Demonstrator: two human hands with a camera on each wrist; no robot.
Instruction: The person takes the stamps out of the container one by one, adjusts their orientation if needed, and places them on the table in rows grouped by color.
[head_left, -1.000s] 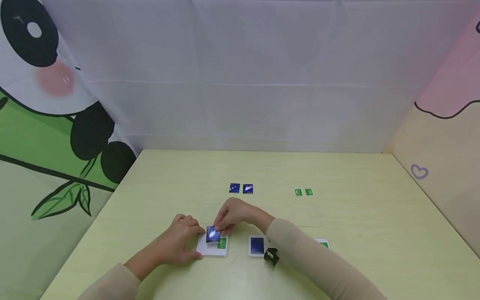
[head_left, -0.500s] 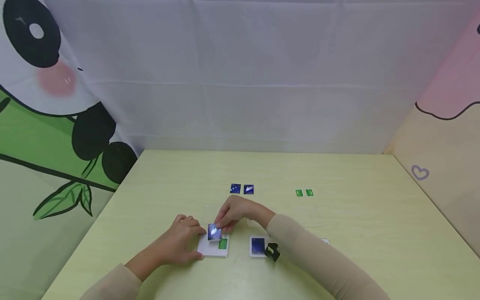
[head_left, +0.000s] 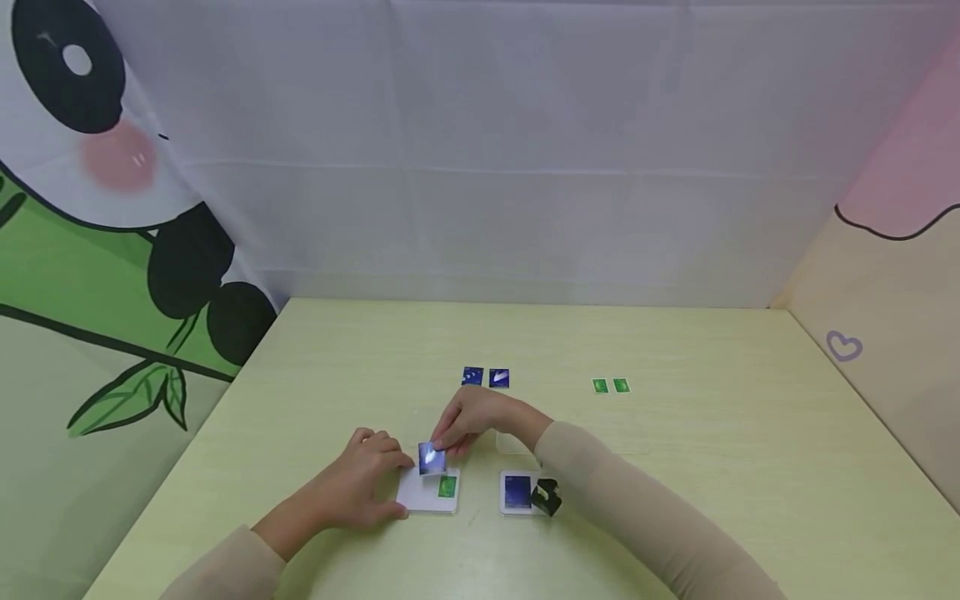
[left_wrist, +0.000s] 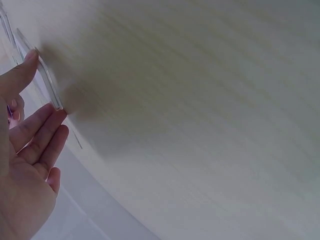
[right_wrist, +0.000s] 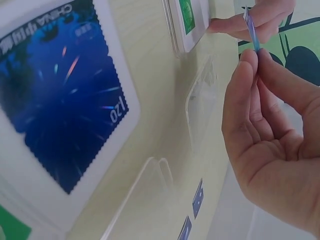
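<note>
In the head view my right hand (head_left: 474,418) pinches a blue postage stamp (head_left: 431,459) by its edge. That stamp is tilted above a white square card holder (head_left: 416,498), whose right part carries a small green stamp (head_left: 447,487). Thumb and fingertips of my left hand (head_left: 362,485) hold the holder at its left side. The left wrist view shows this left hand (left_wrist: 35,155) against the edge of the holder (left_wrist: 49,82). In the right wrist view the pinched stamp (right_wrist: 251,31) appears edge-on between thumb and finger of the right hand (right_wrist: 275,130).
A second white holder (head_left: 507,508) bears a large blue stamp (head_left: 517,492), partly behind a black wrist device (head_left: 547,497). Farther back lie two blue stamps (head_left: 472,376) and two green stamps (head_left: 600,386). Clear plastic covers (right_wrist: 201,107) show in the right wrist view.
My right hand has lifted the blue stamp slightly up and away from the white holder, uncovering more of it. The left hand stays in place on the holder.
</note>
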